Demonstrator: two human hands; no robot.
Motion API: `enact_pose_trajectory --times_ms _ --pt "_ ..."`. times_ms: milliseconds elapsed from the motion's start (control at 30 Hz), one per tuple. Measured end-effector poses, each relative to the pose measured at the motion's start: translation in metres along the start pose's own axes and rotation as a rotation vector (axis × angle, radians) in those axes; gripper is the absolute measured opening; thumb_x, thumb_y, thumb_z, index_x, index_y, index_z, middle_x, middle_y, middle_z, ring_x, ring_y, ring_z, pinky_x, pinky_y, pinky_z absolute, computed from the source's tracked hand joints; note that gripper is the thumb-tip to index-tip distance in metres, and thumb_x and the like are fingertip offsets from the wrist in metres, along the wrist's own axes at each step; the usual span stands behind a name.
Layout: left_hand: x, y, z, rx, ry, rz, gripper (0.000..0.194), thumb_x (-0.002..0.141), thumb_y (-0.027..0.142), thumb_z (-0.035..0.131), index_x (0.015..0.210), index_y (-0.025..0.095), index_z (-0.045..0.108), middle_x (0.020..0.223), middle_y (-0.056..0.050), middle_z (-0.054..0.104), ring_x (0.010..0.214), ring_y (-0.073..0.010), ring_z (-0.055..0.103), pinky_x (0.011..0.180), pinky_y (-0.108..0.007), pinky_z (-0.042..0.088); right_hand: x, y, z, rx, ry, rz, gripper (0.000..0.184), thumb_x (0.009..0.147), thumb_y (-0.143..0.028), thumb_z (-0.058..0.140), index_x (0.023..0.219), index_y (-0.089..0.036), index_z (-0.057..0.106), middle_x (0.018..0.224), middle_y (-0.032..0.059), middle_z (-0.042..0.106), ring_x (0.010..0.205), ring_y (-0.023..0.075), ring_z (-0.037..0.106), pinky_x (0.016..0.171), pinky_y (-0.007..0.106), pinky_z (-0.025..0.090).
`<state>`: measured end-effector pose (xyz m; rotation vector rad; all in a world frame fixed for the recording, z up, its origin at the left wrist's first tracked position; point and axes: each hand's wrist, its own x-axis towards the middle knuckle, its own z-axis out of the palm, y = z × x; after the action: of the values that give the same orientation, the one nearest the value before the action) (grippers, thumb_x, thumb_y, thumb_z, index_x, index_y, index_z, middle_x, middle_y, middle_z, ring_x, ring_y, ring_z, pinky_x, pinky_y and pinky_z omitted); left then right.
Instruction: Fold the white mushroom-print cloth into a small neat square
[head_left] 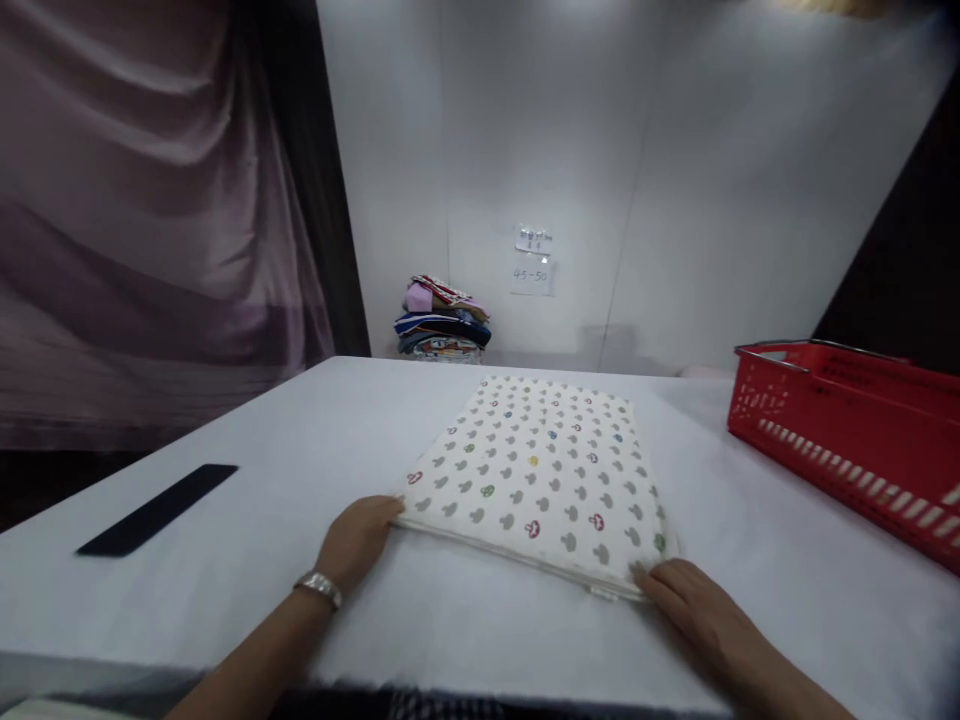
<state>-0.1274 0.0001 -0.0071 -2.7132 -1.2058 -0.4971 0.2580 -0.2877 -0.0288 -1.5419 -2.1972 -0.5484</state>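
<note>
A folded white cloth (544,465) printed with grey and coloured mushrooms lies flat on the white-covered table (247,590). Its near left corner is pinched in my left hand (360,540), which has a silver band on the wrist. My right hand (694,605) grips the near right corner, its thumb on top and the other fingers partly hidden. Along the near edge the folded layers show, with a small white tag close to my right hand.
To the right stands a red plastic basket (840,430). A flat black strip (157,510) lies on the left. Behind the table's far edge is a stack of folded fabrics (442,325), and paper notes (533,272) hang on the wall. Pink drapery (150,200) hangs at left.
</note>
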Motion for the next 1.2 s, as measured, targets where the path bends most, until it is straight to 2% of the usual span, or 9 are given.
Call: enact_pose_trajectory --times_ms 200,333,433,533,600,700,867,1000,1200 --pt "0.001 -0.003 0.000 0.026 -0.068 0.005 0.040 0.078 0.015 0.036 0.103 0.019 0.067 0.111 -0.006 0.067 0.104 -0.0235 0.060 0.093 -0.040 0.045 -0.001 -0.005 0.004 0.044 0.015 0.074 0.048 0.084 -0.005 0.036 0.129 -0.023 0.041 0.094 0.0062 0.063 0.082 0.0178 0.058 0.074 0.031 0.049" --pt "0.000 0.042 -0.005 0.011 -0.076 0.075 0.052 0.072 0.010 0.040 0.120 0.015 0.058 0.126 -0.010 0.058 0.118 -0.0256 0.050 0.103 -0.047 0.034 0.004 -0.005 -0.002 0.040 -0.020 0.078 0.042 0.085 -0.007 0.037 0.124 -0.021 0.045 0.091 0.0056 0.063 0.081 0.0177 0.057 0.071 0.030 0.049" --pt "-0.001 0.088 -0.004 -0.106 -0.095 0.241 0.060 0.070 0.008 0.042 0.127 0.021 0.051 0.132 -0.006 0.053 0.123 -0.0226 0.045 0.107 -0.046 0.029 0.005 -0.005 -0.003 0.035 -0.018 0.063 0.038 0.086 -0.008 0.037 0.120 -0.019 0.047 0.093 0.0067 0.062 0.083 0.0180 0.056 0.072 0.030 0.049" --pt "0.003 0.106 0.001 -0.158 -0.128 0.308 0.063 0.068 0.001 0.038 0.126 0.022 0.053 0.131 -0.004 0.054 0.122 -0.0197 0.047 0.108 -0.043 0.030 0.002 -0.005 0.000 0.041 -0.013 0.089 0.032 0.087 -0.009 0.036 0.115 -0.018 0.050 0.091 0.0069 0.062 0.082 0.0179 0.056 0.071 0.031 0.048" --pt "0.009 0.096 0.003 -0.142 -0.152 0.263 0.066 0.066 -0.003 0.036 0.124 0.022 0.054 0.128 -0.004 0.056 0.119 -0.0192 0.049 0.106 -0.042 0.032 -0.001 -0.006 0.002 0.052 -0.023 0.118 0.030 0.087 -0.009 0.036 0.112 -0.018 0.052 0.088 0.0063 0.061 0.080 0.0177 0.055 0.070 0.031 0.048" --pt "0.015 0.063 0.004 -0.088 -0.155 0.184 0.062 0.067 -0.002 0.037 0.121 0.020 0.057 0.126 -0.005 0.058 0.117 -0.0203 0.051 0.102 -0.041 0.037 -0.002 -0.008 0.002 0.068 -0.028 0.132 0.031 0.086 -0.008 0.038 0.110 -0.019 0.053 0.089 0.0060 0.061 0.079 0.0176 0.056 0.070 0.030 0.048" --pt "0.013 0.020 0.005 -0.020 -0.110 0.101 0.051 0.074 0.002 0.035 0.114 0.017 0.062 0.122 -0.007 0.061 0.114 -0.0211 0.054 0.098 -0.039 0.040 -0.002 -0.007 0.001 0.078 0.009 0.095 0.040 0.084 -0.004 0.037 0.120 -0.018 0.048 0.101 0.0099 0.060 0.091 0.0193 0.056 0.077 0.035 0.049" --pt "0.009 0.013 0.010 -0.047 -0.059 0.098 0.050 0.076 0.005 0.036 0.114 0.021 0.063 0.122 -0.003 0.061 0.114 -0.0195 0.055 0.100 -0.038 0.040 -0.004 0.001 0.003 0.110 0.023 0.074 0.044 0.085 -0.004 0.038 0.125 -0.020 0.045 0.103 0.0087 0.060 0.093 0.0187 0.056 0.080 0.038 0.049" --pt "0.005 0.008 0.000 -0.041 -0.028 0.084 0.046 0.079 0.007 0.036 0.112 0.023 0.065 0.119 -0.003 0.063 0.112 -0.0204 0.057 0.097 -0.037 0.042 -0.010 -0.001 0.003 0.122 -0.002 0.103 0.043 0.087 -0.007 0.037 0.126 -0.024 0.045 0.101 0.0067 0.062 0.091 0.0169 0.059 0.078 0.032 0.052"
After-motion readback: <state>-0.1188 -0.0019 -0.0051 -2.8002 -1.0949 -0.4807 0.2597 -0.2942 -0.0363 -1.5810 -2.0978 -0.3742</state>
